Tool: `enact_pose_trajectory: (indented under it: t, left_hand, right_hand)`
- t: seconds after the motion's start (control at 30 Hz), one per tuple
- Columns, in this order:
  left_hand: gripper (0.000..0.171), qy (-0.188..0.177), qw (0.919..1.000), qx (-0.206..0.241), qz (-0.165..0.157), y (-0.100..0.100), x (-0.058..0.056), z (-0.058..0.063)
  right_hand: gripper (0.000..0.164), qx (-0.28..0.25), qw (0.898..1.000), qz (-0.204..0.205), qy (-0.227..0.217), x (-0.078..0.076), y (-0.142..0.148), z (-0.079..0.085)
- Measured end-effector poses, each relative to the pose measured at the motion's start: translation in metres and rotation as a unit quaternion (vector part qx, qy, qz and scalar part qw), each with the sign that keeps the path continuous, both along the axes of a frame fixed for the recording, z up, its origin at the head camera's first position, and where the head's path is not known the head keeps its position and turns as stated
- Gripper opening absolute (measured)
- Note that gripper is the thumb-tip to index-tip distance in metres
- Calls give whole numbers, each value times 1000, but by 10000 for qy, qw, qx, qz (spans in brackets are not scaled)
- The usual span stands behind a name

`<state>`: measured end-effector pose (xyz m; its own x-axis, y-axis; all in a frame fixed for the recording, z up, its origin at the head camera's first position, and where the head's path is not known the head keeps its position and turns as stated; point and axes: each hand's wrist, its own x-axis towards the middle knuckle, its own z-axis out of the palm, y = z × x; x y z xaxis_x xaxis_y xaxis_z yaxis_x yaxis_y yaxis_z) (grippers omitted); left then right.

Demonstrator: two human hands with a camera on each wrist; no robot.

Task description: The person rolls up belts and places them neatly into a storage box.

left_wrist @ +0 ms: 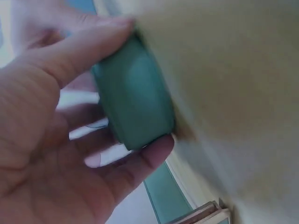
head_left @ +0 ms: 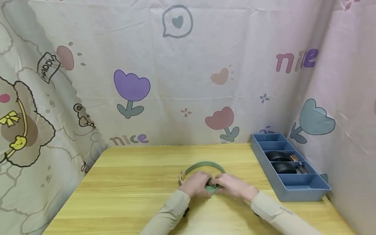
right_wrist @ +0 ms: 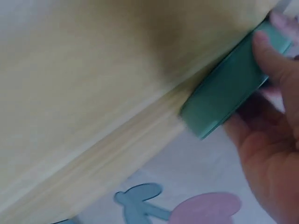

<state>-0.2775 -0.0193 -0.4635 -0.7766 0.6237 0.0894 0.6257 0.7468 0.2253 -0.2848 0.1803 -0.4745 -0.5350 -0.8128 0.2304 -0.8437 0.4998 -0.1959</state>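
Note:
A green belt (head_left: 211, 188) stands on edge on the wooden table, its inner part wound into a spiral coil and its outer length looping behind in a wide arc. At the arc's left end is a gold-toned buckle (head_left: 183, 176). My left hand (head_left: 196, 184) grips the coil from the left, thumb and fingers curled round the green band (left_wrist: 135, 93) in the left wrist view. From the other side my right hand (head_left: 233, 185) holds the coil, with the thumb on the band (right_wrist: 229, 88) in the right wrist view. The hands partly hide the coil.
A blue-grey divided box (head_left: 265, 176) stands at the table's right edge. Two of its compartments hold coiled black belts (head_left: 284, 168) with metal buckles. Behind the wooden table (head_left: 132, 182) hangs a printed curtain (head_left: 176, 65), which also closes off both sides.

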Motion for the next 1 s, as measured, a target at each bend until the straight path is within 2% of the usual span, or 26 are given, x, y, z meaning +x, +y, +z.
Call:
enact_pose_trajectory:
  t: [0.07, 0.13, 0.27, 0.33, 0.4, 0.47, 0.6, 0.7, 0.77, 0.87, 0.93, 1.0]
  left_hand:
    - [35, -94, 9997, 25, -220, -1, -2, 2]
    - [36, -155, 9996, -29, -240, -1, -2, 3]
    - [42, -155, 9991, -127, 361, 2, 1, 2]
    - [47, -106, 9976, -125, 679, 5, 2, 0]
    - [46, -35, 9969, -121, 772, 6, 2, -1]
    - [42, -9, 9978, -152, 640, 7, 0, 0]
    - [50, -153, 9990, -295, 291, 8, -3, 4]
    - [51, -293, 9983, -340, 365, 11, -3, 4]
    - [46, -225, 9980, -294, 504, 12, -3, 2]
    - [46, -27, 9977, -216, 635, 14, -3, -2]
    - [47, 9, 9984, -144, 540, 13, -6, -3]
    - [46, -139, 9996, -46, 259, 11, -9, -2]
  right_hand:
    - [30, -42, 10000, 57, 1, 0, 2, 1]
    - [27, -39, 10000, 29, 87, 0, 2, 1]
    - [11, 118, 9990, -283, 316, 2, -6, 0]
    - [10, 140, 9986, -385, 343, 2, -8, 0]
    - [13, 100, 9987, -390, 314, 2, -7, -1]
    - [21, 45, 9992, -344, 186, 2, -4, 0]
    - [36, -27, 9997, -202, 108, 0, 4, 2]
    - [30, 15, 9996, -194, 218, -2, 5, 2]
    - [26, 46, 9992, -274, 303, -2, 3, 1]
    - [24, 86, 9982, -437, 398, -2, 2, 0]
    - [27, 83, 9979, -497, 405, -2, 3, -1]
    - [33, 61, 9983, -479, 326, -3, 6, -1]
